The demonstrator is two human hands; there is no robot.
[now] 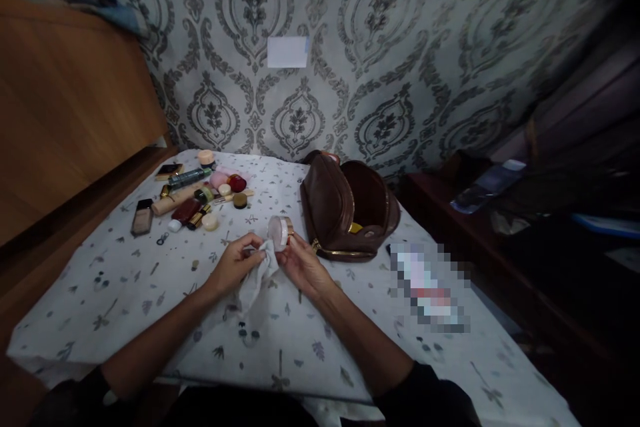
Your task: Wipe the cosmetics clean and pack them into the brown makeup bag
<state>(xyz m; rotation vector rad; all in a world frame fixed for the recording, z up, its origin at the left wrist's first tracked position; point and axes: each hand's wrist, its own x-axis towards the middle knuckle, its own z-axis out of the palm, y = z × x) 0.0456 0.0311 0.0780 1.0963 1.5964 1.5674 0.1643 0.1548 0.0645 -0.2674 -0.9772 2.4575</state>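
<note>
My left hand (237,263) pinches a white cloth (261,273), which hangs down over the printed table cover. Beside it, my right hand (305,265) grips a round clear jar (278,232) with a rose-gold rim, tilted on its side. The cloth touches the jar's lower left edge. Just right of the jar sits an open brown bag (325,207), its zipper undone and something yellow inside. Part of the jar is hidden by my fingers.
Several cosmetics lie at the left, among them a bottle (142,219), a dark-lidded jar (240,200) and a beige tube (175,199). A pixelated flat object (427,287) lies right of the bag. A wooden cabinet (75,107) stands at the left, a patterned wall behind.
</note>
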